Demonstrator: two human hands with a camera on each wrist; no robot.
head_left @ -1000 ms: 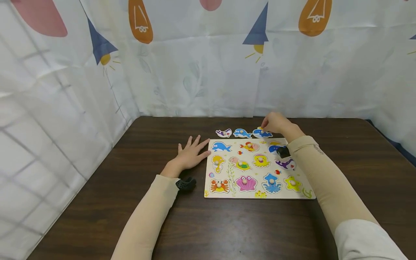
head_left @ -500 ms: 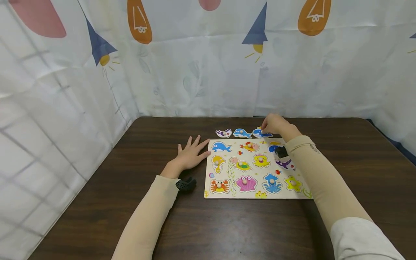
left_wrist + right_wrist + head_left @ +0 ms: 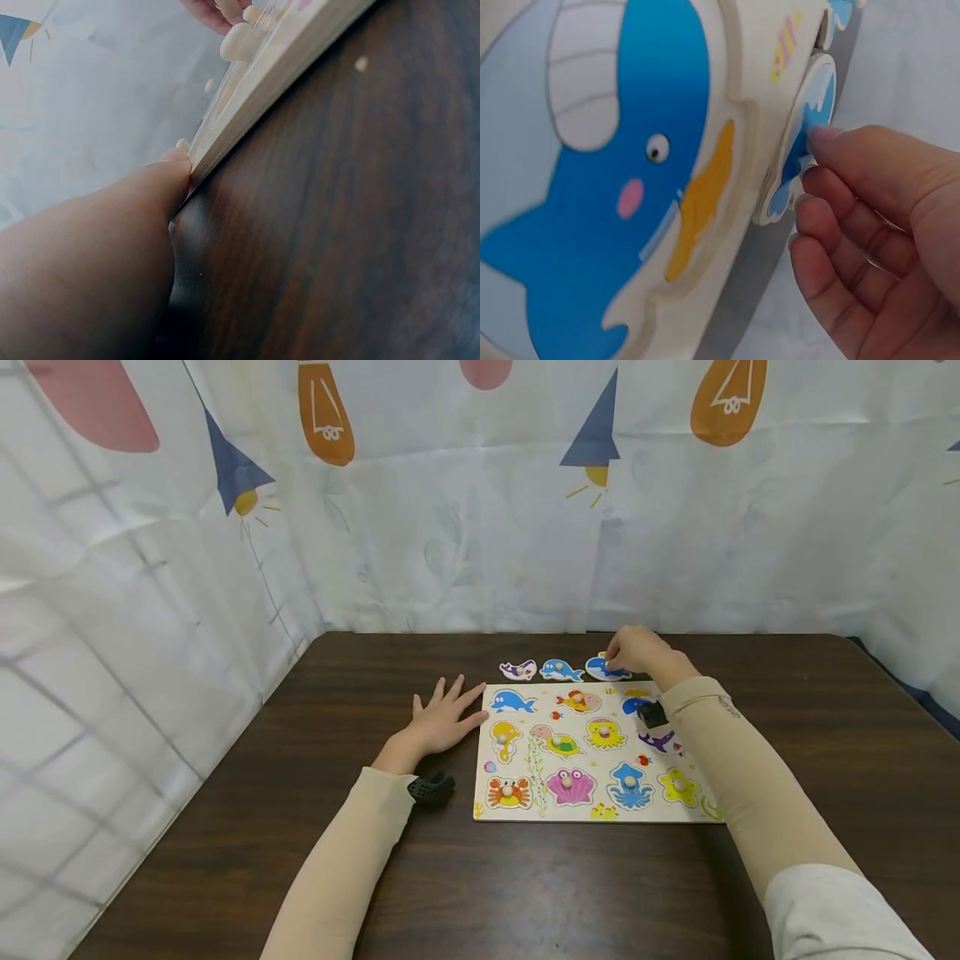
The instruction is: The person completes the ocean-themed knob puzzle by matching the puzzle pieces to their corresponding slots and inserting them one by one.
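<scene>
My left hand (image 3: 435, 727) lies flat on the table with fingers spread, its fingertips and thumb at the left edge of the wooden knob puzzle board (image 3: 652, 816). In the left wrist view its thumb presses against the board's side. Behind the board's far edge, my right hand (image 3: 643, 652) pinches a blue whale puzzle piece (image 3: 596, 671), its other fingers curled. The right wrist view shows the thumb on the piece's printed face; the fingers hide its knob. Close by lies a recess with a printed blue whale (image 3: 667, 187).
A blue dolphin-like piece (image 3: 561, 671) and a purple whale piece (image 3: 517, 671) lie left of the pinched piece. Several knobbed sea animals sit in the board, including a crab (image 3: 509, 792) and a starfish (image 3: 678, 787). A patterned curtain (image 3: 480, 527) hangs behind the table (image 3: 555, 893).
My right fingertips have shifted slightly from the whale piece's far edge onto its middle, and the right forearm has swung a little left. The left hand stays put.
</scene>
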